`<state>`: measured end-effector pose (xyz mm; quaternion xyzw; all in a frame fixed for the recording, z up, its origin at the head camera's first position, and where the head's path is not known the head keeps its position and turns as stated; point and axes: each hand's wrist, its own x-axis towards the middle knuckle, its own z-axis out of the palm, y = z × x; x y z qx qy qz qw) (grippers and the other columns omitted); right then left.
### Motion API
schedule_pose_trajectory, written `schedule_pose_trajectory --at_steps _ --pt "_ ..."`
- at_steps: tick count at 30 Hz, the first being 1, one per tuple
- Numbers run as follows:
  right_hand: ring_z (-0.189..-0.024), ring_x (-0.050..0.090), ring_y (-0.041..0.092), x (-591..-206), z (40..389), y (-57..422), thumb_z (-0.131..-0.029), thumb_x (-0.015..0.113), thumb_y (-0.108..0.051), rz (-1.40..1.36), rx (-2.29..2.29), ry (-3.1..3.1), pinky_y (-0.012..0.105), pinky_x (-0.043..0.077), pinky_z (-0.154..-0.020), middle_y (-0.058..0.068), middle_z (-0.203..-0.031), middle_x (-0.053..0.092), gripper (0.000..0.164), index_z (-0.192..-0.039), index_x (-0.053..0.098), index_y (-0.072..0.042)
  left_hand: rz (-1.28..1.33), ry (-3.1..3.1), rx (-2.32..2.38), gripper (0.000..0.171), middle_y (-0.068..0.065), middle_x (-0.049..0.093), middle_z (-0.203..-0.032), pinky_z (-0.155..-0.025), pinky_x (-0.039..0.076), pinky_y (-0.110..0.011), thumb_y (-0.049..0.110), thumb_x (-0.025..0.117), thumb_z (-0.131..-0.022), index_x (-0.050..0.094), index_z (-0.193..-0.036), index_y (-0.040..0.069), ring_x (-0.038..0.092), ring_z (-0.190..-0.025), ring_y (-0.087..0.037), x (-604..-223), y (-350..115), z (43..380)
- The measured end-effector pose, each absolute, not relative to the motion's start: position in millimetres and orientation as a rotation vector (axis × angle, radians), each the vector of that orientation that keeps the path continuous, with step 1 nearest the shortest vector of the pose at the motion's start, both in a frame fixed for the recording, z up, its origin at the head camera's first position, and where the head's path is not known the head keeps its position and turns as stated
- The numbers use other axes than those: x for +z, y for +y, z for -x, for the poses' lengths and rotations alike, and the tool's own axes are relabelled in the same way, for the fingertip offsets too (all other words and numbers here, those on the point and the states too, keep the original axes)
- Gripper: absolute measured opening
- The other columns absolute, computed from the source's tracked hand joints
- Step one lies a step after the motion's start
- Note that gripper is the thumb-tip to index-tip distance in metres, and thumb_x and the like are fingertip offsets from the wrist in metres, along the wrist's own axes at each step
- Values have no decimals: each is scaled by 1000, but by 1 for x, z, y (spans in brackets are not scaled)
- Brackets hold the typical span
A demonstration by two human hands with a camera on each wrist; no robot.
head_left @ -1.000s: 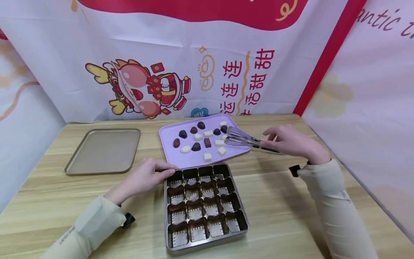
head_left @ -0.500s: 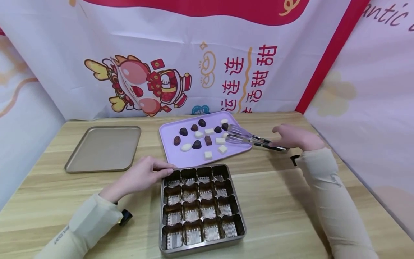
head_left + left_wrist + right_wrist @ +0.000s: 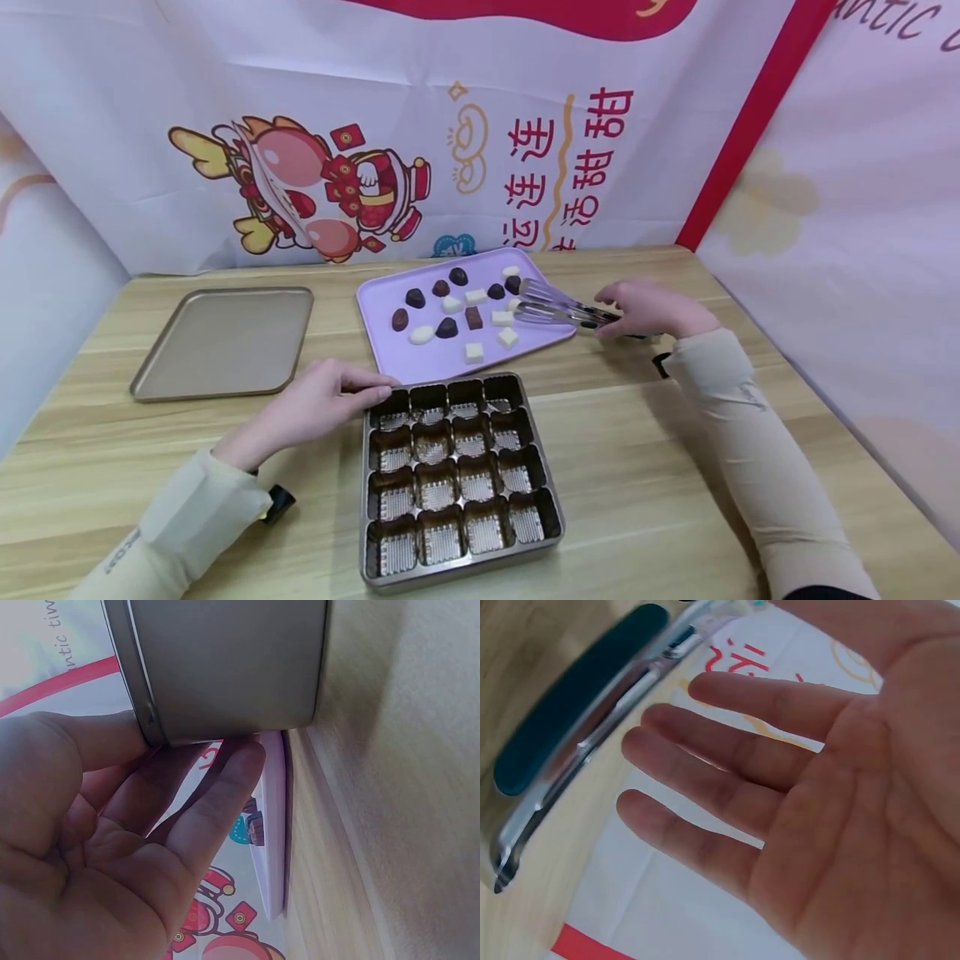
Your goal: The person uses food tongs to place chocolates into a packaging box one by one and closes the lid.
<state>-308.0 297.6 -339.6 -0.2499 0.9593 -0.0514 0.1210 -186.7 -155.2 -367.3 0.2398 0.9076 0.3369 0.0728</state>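
A dark metal tin (image 3: 558, 533) with a brown sixteen-cup style insert stands at the front; its compartments show no chocolates. My left hand (image 3: 315, 404) holds the tin's far left corner, thumb and fingers against its walls (image 3: 225, 667). Behind it, a lilac tray (image 3: 405, 362) carries several dark, brown and white chocolates (image 3: 472, 317). Metal tongs (image 3: 558, 308) lie over the tray's right edge, their slotted ends among the chocolates. Over the tongs' handles is my right hand (image 3: 648, 308). In the right wrist view, its fingers are extended and apart from the dark-green handle grip (image 3: 581, 697).
A shallow gold-brown tray (image 3: 225, 342) lies at the back left of the wooden table (image 3: 645, 500). Printed cloth (image 3: 480, 142) hangs directly behind the table, and more cloth (image 3: 862, 250) stands along the right side.
My right hand drew back slightly to the right, then came left over the tongs' handles. The left hand keeps its place at the tin's corner. The head view shifted a little.
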Motion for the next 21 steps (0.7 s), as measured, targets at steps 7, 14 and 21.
schedule_pose_trajectory --at_steps 7,14,21 --pt "-78 52 20 -349 310 292 -78 78 -22 764 -79 2779 37 43 -72 6 -88 59 37 -107 63 -3 -717 2734 1011 20 6 59 -67 -45 37 -27 27 62 -93 72 -110 20 32 -47 -6 -368 -155 187" --pt "-75 51 19 -357 311 288 -80 75 -17 790 -19 2806 35 42 -68 2 -82 57 28 -101 62 -5 -731 2727 1025 21 6 60 -69 -45 37 -27 26 62 -93 71 -111 18 32 -46 -7 -367 -153 185" --pt "-73 50 19 -357 309 285 -83 71 -14 753 -43 2828 33 41 -65 1 -79 55 19 -98 63 -6 -712 2731 1028 21 7 62 -74 -47 39 -28 27 62 -93 71 -110 18 35 -47 -8 -365 -154 183"
